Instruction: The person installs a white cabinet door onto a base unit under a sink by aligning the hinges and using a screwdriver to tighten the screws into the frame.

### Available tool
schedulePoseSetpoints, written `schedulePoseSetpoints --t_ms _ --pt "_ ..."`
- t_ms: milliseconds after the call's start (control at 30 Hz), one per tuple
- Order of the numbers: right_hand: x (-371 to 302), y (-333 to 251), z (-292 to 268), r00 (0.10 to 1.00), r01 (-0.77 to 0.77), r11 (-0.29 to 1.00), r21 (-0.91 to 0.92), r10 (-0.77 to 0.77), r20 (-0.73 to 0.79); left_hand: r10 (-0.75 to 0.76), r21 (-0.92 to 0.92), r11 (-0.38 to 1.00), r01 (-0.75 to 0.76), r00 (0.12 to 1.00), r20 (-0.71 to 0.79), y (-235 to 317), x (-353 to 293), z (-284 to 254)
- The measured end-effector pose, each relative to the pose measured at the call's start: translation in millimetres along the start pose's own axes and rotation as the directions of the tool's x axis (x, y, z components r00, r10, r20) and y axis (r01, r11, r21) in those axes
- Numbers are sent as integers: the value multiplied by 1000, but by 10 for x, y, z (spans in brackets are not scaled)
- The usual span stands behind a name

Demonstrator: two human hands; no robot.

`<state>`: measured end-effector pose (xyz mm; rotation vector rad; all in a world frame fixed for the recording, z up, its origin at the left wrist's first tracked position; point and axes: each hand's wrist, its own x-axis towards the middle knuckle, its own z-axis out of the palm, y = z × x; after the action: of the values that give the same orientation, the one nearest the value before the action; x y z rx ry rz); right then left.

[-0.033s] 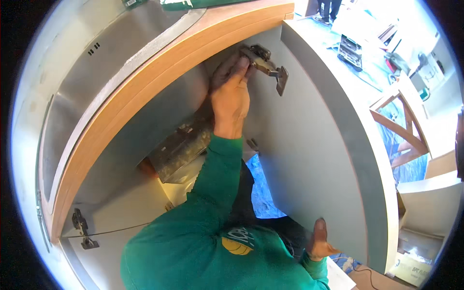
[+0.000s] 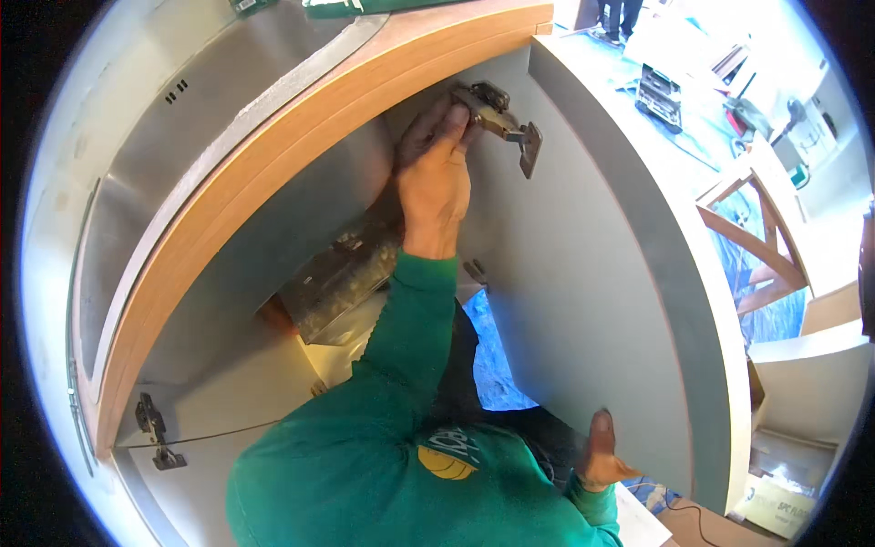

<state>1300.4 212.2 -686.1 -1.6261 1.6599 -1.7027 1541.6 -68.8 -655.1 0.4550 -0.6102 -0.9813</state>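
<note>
My left hand (image 2: 436, 196) reaches up inside the sink cabinet, its thumb and fingers pinched on the back end of a metal cabinet hinge (image 2: 494, 114). The hinge's small plate lies against the upper inner face of a pale grey cabinet door (image 2: 583, 264). Low on that door, my right hand (image 2: 606, 460) grips the edge. Its thumb points up along the inner face, and most of its fingers are hidden. Another small hinge (image 2: 476, 272) shows farther down, near the door's inner edge.
Above curves the wood-edged countertop (image 2: 301, 118) with a steel sink (image 2: 182, 128). Another hinge (image 2: 159, 433) sits at lower left. A dark metallic box-like object (image 2: 337, 283) is inside the cabinet. At right are a wooden frame (image 2: 756, 232), a toolbox (image 2: 661, 96), a cardboard box (image 2: 775, 506) and a person (image 2: 620, 18).
</note>
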Motion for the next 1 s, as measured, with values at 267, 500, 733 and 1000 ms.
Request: schedulePoseSetpoints --t_ms 267,500,733,1000 --pt "51 -108 94 976 -17 992 123 43 -215 43 -121 992 -41 999 19 -44 -35 28" --pt "45 58 -45 983 -15 980 -197 -22 -180 76 -76 994 -73 996 44 -58 8 13" --pt "128 5 -38 979 -45 981 188 81 -189 96 54 993 -106 982 164 -46 27 -27" --pt "155 110 -125 981 -44 997 63 55 -185 3 75 997 -14 989 149 60 41 -85"
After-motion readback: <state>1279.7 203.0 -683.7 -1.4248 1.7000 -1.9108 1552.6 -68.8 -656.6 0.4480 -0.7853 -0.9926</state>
